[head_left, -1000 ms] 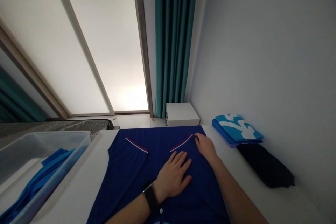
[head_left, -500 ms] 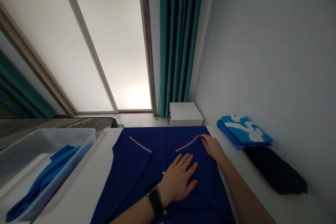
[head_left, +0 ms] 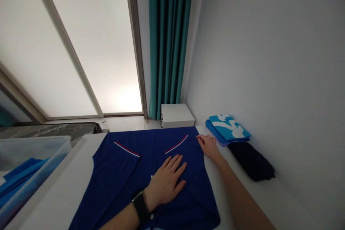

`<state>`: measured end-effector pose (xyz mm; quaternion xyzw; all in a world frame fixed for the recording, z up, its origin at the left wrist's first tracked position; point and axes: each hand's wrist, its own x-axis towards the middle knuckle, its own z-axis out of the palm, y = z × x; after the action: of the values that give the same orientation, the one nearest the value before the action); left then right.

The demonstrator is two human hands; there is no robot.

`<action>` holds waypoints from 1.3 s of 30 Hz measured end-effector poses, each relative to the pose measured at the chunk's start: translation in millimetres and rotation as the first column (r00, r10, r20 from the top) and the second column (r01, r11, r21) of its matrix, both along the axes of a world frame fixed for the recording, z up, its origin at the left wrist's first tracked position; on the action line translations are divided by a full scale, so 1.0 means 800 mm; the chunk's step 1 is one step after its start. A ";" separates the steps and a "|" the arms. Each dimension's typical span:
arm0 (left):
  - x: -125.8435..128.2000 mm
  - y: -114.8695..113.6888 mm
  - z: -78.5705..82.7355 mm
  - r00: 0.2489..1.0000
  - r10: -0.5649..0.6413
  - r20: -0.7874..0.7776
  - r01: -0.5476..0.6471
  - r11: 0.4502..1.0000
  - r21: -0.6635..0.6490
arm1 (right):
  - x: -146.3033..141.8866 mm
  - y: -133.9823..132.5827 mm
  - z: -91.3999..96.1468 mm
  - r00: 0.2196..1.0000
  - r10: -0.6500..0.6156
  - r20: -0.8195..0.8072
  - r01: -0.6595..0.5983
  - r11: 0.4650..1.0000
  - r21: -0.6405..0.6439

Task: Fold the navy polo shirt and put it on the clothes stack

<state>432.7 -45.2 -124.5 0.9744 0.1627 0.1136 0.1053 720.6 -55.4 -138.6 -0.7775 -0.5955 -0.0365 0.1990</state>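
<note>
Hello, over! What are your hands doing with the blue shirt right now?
Left hand flat on navy shirt, open. Right hand at the shirt's far right edge, fingers resting on it. Folded blue-and-white cloth and dark bundle lie beside, apart from shirt.

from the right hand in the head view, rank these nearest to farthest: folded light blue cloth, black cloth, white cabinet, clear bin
From the right hand:
1. Folded light blue cloth, just to its right by the wall.
2. Black cloth, right and nearer the person.
3. White cabinet, beyond the table.
4. Clear bin, far left.
</note>
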 end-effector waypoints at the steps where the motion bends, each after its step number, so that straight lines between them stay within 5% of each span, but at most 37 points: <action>1: 0.000 0.000 -0.001 1.000 -0.001 -0.001 0.001 1.000 0.008 | 0.000 0.000 -0.001 1.000 0.004 0.003 -0.004 1.000 0.001; 11: -0.001 0.000 0.003 1.000 -0.007 -0.009 0.008 0.999 0.044 | -0.008 -0.002 0.005 0.999 -0.011 0.036 0.008 0.997 0.076; 16: 0.001 -0.001 0.005 0.999 0.009 -0.038 -0.007 0.999 0.043 | -0.047 -0.029 0.012 0.998 -0.029 0.063 0.024 0.996 0.090; 21: 0.001 -0.002 0.001 1.000 0.024 -0.005 -0.024 0.998 0.050 | -0.099 -0.071 -0.003 0.992 -0.002 0.128 0.013 0.996 -0.085; 26: 0.009 0.000 0.017 0.997 0.076 -0.002 -0.076 0.996 0.046 | -0.111 -0.088 -0.009 0.995 0.016 0.103 0.007 0.976 -0.220; 33: 0.077 0.058 0.066 0.972 0.234 -0.006 -0.234 0.971 -0.037 | -0.111 -0.089 0.002 0.997 0.027 0.070 -0.009 0.967 -0.256; 39: 0.148 0.121 0.051 0.945 0.319 -0.068 -0.324 0.943 -0.074 | -0.114 -0.091 0.008 0.999 0.020 0.036 -0.010 0.964 -0.265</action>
<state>551.1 51.5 -84.1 0.9322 0.3271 0.0955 0.1219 629.5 -127.9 -132.0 -0.7917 -0.6046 0.0301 0.0821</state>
